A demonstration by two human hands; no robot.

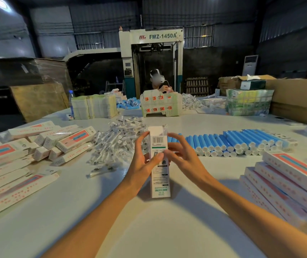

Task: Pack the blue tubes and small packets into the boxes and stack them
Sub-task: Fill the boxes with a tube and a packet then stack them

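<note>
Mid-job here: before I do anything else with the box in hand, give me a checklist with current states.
1. Grip: left hand and right hand both hold the box: ok.
2. Box upright, lower end apparently resting on the table: ok.
3. Top flap standing open for loading: ok.
4. Tube and packet already inside the box: cannot tell, the inside is hidden.
5. Tubes lying in a row to the right of the box: ok.
6. Packets piled just behind the box: ok.
</note>
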